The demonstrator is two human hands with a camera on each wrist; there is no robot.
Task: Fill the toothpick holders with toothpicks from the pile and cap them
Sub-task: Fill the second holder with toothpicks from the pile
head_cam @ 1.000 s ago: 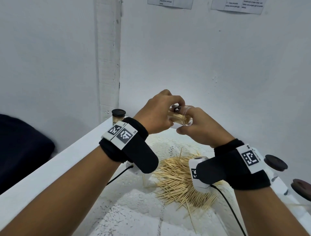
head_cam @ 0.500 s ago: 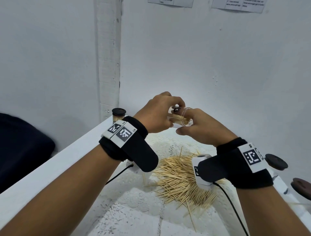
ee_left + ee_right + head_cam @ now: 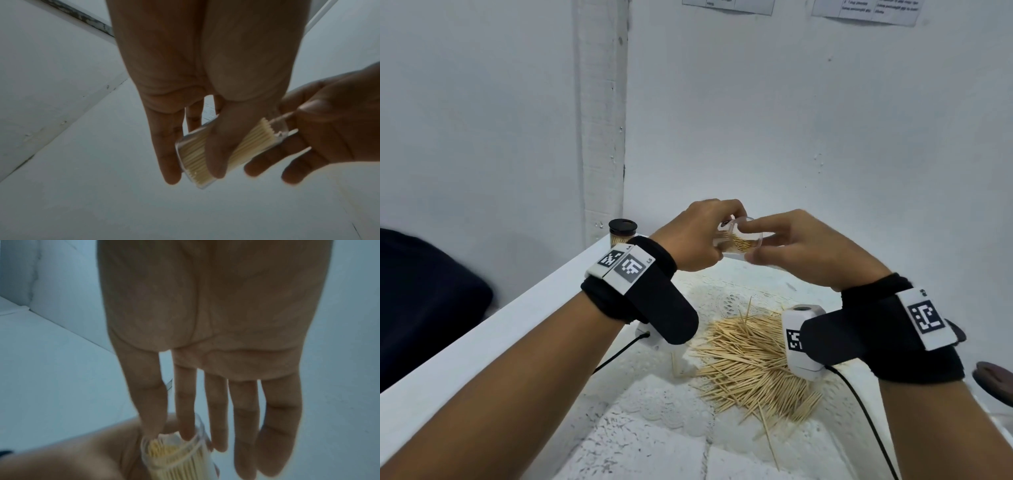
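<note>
My left hand (image 3: pixel 702 240) holds a clear toothpick holder (image 3: pixel 739 241) in the air above the table, tilted on its side with its open mouth toward the right. In the left wrist view its thumb and fingers (image 3: pixel 170 154) curl round the holder (image 3: pixel 252 141), which is packed with toothpicks. My right hand (image 3: pixel 787 250) reaches in from the right with fingers nearly straight. In the right wrist view the tips of its thumb and index finger (image 3: pixel 185 431) touch the toothpick ends at the holder's mouth (image 3: pixel 174 452). The toothpick pile (image 3: pixel 753 363) lies on the table below both hands.
A filled holder with a dark cap (image 3: pixel 622 233) stands at the back left by the wall corner. A dark cap (image 3: pixel 993 377) shows at the right edge. The white table (image 3: pixel 654 452) has a lace cloth and a raised white ledge (image 3: pixel 517 315) along its left side.
My right hand's fingers have straightened from a curled hold near the holder's mouth, and the index finger now reaches over it. The left hand keeps its hold on the holder.
</note>
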